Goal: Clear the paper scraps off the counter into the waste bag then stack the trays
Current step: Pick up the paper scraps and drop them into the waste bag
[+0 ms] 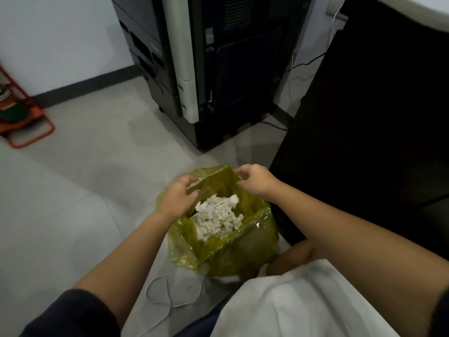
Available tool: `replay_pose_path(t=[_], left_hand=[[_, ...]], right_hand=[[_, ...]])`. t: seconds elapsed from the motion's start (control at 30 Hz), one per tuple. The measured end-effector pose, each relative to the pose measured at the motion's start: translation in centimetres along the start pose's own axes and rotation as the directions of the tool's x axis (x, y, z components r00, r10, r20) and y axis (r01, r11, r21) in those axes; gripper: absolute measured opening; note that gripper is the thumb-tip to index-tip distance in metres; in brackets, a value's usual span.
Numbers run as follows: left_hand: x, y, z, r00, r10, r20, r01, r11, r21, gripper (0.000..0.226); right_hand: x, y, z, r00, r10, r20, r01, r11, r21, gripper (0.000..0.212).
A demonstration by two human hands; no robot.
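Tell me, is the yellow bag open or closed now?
Open. Left hand and right hand each pinch the yellow bag's far rim, holding the mouth spread, and white paper scraps show inside.

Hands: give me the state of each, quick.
Left hand: gripping the rim of the yellow bag.
Right hand: pinching the bag's far rim.

I take this for an office: a tall floor-standing copier (194,69) stands against a plain wall, cables (298,66) trailing behind it.
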State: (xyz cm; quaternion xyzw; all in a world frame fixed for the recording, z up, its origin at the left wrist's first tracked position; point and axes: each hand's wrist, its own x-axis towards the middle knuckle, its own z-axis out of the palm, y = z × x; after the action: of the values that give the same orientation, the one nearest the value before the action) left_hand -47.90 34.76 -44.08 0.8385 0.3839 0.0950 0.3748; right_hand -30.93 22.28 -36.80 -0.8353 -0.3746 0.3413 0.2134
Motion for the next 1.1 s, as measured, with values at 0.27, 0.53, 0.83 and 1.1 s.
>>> replay_pose_path(t=[0.27,0.53,0.83,1.1], left_hand=[[-0.2,2.3,-0.6,0.993,0.104,-0.05,-0.101,0.994,0.049,0.03],[-1.2,11.5,-3.1,0.921,0.332,-0.203,-0.348,0.936,-0.049,0.018],[-3.7,26.5,-4.9,0.663,0.678,-0.319,-0.717,0.697,-0.008,0.013],[-5.4,41.3,-2.4,0.543,0.791,-0.284,-0.837,0.537,-0.104,0.012]], right_hand=[[-1.5,-0.1,-2.0,0.998,-0.048,-0.048,0.052,0.996,0.073,0.037],[-6.0,-1.4,-8.4,0.967,-0.167,-0.195,0.185,0.98,0.078,0.031],[-15.5,-1.7,-18.7,0.793,-0.327,-0.513,0.323,0.941,-0.1,0.027],[-25.9,2.8,-29.2,0.615,-0.274,-0.74,0.247,0.957,-0.149,0.025]])
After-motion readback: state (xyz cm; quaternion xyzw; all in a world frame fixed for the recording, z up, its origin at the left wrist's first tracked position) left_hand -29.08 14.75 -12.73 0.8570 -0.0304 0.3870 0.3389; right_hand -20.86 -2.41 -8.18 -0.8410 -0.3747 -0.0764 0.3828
